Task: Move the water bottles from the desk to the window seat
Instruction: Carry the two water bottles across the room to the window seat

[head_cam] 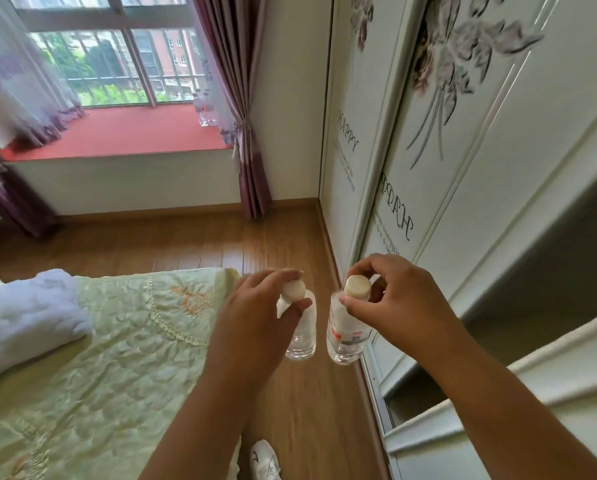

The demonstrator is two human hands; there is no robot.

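Now both my arms reach forward from the bottom of the frame, forearms bare, converging toward the lower centre. My left hand curls its fingers and thumb around the neck of one water bottle, pinching just under its white cap; that bottle is blurred. My right hand pinches the neck of a second bottle below its cream cap, thumb in front and fingers arched over the top. Both bottles hang upright, just beside each other, over the wooden floor.

Largest in view is the white wardrobe filling the right side, its doors printed with flowers and script. Along the lower left lies a bed with a pale green quilt and one white pillow. In the upper left, the red window seat runs under the window, flanked by purple curtains. A small cluster of bottles already stands at its right end; I cannot count them. One white shoe shows at the bottom edge.
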